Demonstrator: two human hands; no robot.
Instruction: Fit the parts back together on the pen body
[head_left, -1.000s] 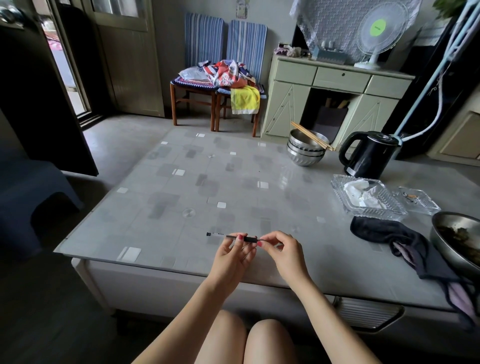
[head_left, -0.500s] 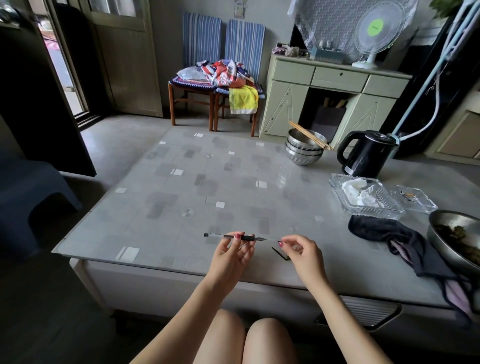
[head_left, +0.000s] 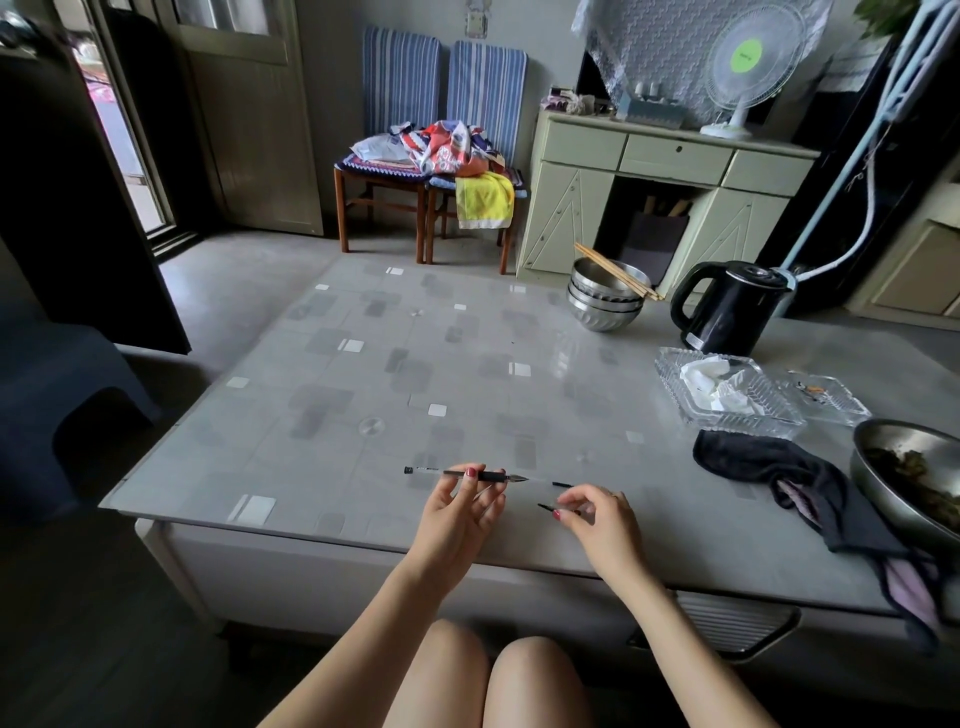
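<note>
The pen (head_left: 470, 474) is pinched in the left hand (head_left: 460, 512) over the table's (head_left: 322, 374) near edge, its long axis running nine to three o'clock, tip toward three. At three o'clock of that tip, just beside it, the right hand (head_left: 602, 519) is held palm-down, fingertips pinching a small dark piece (head_left: 551, 508) (probably the cap).

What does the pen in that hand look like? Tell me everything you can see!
The pen is thin, with a clear barrel, a dark grip section and a pointed metal tip at its right end. Its left end has a small dark plug. It lies level, pointing sideways, just above the near edge of the table. The left hand pinches it near the grip. Its cap is off; the right hand pinches a small dark piece close by, apart from it.
</note>
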